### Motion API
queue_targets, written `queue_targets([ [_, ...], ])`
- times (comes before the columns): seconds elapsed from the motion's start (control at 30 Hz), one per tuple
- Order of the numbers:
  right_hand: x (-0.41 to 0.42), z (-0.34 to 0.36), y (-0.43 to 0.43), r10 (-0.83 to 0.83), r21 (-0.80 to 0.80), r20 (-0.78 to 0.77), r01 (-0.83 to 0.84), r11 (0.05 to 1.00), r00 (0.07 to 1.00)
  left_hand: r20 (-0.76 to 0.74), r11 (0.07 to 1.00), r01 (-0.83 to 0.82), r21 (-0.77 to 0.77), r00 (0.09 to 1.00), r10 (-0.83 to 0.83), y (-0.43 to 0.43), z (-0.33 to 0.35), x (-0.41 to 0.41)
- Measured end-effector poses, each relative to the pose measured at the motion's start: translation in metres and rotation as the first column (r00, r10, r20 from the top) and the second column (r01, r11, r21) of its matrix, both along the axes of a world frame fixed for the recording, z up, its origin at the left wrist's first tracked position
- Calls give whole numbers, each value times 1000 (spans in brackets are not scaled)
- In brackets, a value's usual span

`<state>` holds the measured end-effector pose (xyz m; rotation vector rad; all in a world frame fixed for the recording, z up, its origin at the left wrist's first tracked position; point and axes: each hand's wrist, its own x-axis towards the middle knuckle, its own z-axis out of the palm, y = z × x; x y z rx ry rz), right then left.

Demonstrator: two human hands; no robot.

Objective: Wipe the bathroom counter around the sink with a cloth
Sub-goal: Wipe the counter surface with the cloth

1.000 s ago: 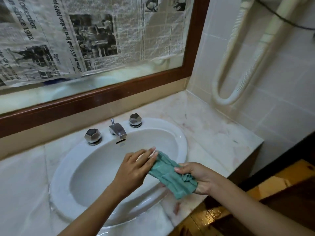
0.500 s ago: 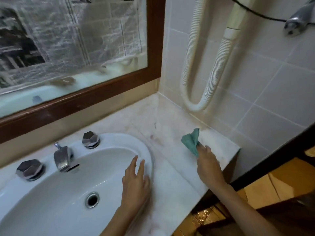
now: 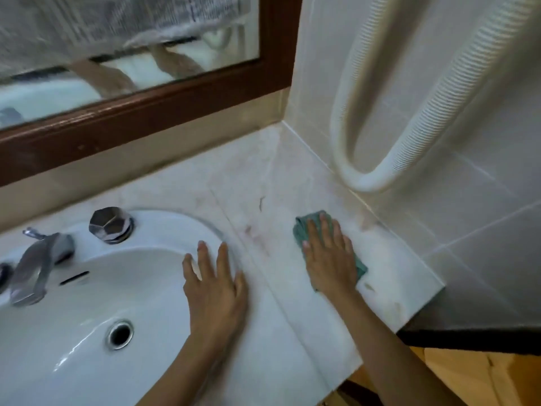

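Where pale marble tabletop [image 3: 248, 171] meets tiled wall [image 3: 468, 200]: white ribbed hose [image 3: 366, 183] loops just above.
White oval ceramic sink [image 3: 181, 218]: left of cloth; faceted chrome knob [image 3: 110, 225] on rim.
Small teal-green cloth [image 3: 303, 230]: crumpled flat on tabletop, near wall.
Right hand [image 3: 328, 259]: straight fingers press cloth, covering most.
Left hand [image 3: 216, 291]: flat, spread on sink rim, holding nothing.

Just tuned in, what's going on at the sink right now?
A person's right hand presses a green cloth flat on the marble counter, right of the sink and near the tiled wall. The left hand rests open on the sink's rim. Between sink and cloth, reddish marks are not yet wiped.
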<state>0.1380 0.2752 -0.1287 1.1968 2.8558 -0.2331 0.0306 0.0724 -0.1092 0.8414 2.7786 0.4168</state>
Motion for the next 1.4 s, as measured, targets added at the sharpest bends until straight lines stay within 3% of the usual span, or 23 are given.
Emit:
queue_targets([
  [0.17, -72, -1, 73, -132, 11, 2, 132, 991, 991, -78, 990, 54, -129, 995, -64, 3, -9, -7],
  [0.27, -126, -3, 91, -111, -21, 11, 111, 994, 994, -89, 983, 57, -172, 993, -73, 3, -11, -9],
  [0.4, -169, -2, 70, -2, -63, -4, 1, 998, 1000, -85, 992, 53, -111, 994, -63, 0, -10, -9],
  [0.5, -151, -6, 11, 175, -50, -38, -176, 983, 984, -84, 999, 33, -30, 996, -35, -3, -9, -9],
  [0.67, -43, -6, -76, 345, -35, -70, -348, 937, 936, -44, 992, -45, 115, 998, 51, -2, 1, -3],
  [0.8, -26, -10, -33, 207, 14, -47, -206, 978, 977, -55, 993, -44, 108, 997, 51, -2, -1, -4],
  [0.9, -74, -8, 20, 8, -12, -19, -8, 1000, 1000, -31, 990, -64, 122, 997, 69, -1, -3, -3],
  [1.0, -128, -5, 46, -64, -85, -22, 61, 994, 998, -41, 991, -65, 119, 997, 70, -1, -5, -3],
  [1.07, -155, -4, 40, -57, -96, -21, 55, 994, 998, -46, 991, -63, 117, 997, 69, 0, -6, -3],
  [1.17, -153, -7, 5, 96, -94, -59, -101, 990, 994, -38, 990, -67, 127, 997, 72, 0, -7, -2],
  [1.3, -65, -6, -77, 113, -81, -147, -125, 989, 983, -76, 991, -23, 134, 997, 33, -1, -5, -2],
  [1.4, 10, -5, -101, 145, -64, -117, -154, 986, 982, -101, 986, -3, 164, 995, 20, 1, -1, -2],
])
